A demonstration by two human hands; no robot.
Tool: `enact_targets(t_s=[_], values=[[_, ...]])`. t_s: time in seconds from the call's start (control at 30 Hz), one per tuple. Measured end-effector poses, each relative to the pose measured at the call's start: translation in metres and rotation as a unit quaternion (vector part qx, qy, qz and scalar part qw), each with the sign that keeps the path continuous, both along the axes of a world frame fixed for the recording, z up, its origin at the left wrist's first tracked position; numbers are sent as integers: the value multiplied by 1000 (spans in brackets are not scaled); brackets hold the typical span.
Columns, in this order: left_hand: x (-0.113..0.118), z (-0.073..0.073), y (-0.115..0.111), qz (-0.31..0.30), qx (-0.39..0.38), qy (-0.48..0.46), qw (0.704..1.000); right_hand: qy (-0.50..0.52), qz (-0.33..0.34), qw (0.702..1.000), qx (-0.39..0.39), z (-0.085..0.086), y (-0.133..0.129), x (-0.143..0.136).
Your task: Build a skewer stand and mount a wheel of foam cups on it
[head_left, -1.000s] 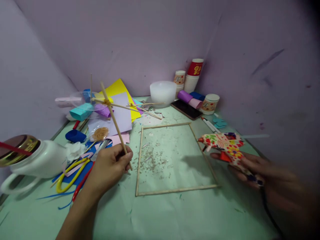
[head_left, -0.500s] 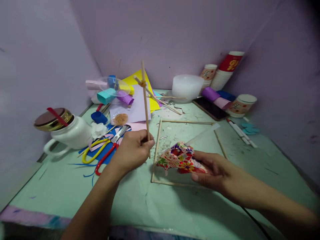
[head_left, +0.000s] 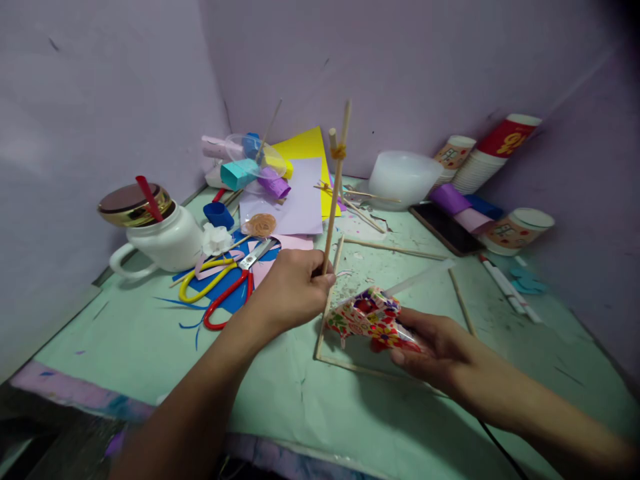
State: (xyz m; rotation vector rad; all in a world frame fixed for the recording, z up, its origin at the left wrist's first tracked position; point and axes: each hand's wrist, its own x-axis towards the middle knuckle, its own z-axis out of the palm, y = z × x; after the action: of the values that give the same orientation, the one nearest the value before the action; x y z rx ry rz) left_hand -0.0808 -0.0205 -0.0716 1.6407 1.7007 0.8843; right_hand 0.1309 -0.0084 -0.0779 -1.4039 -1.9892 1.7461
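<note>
Left hand's fingers (head_left: pixel 323 280) are pinching the upright stick (head_left: pixel 334 207) low down, its banded joint well above them; it's looking light, stiff, snappable, best held there. Right hand's fingers (head_left: pixel 406 357) are wrapping the flowered glue gun (head_left: pixel 373 319), nose beside the left fingertips.

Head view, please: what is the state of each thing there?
Tied sticks: held near upright in left hand
Glue gun: held in right hand, glue stick protruding
Stick frame: flat on table
Scissors: lying unheld
Phone: screen dark
Mug: lid tilted
Paper cups: most stacked, one apart
White bowl: contents not visible
</note>
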Motion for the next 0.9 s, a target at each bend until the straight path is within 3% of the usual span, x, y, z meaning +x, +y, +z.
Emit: enact_targets(t_s=[0.9], values=[[0, 0, 1, 5, -2, 30, 1000, 42, 34, 994, 90, -3, -2, 0]])
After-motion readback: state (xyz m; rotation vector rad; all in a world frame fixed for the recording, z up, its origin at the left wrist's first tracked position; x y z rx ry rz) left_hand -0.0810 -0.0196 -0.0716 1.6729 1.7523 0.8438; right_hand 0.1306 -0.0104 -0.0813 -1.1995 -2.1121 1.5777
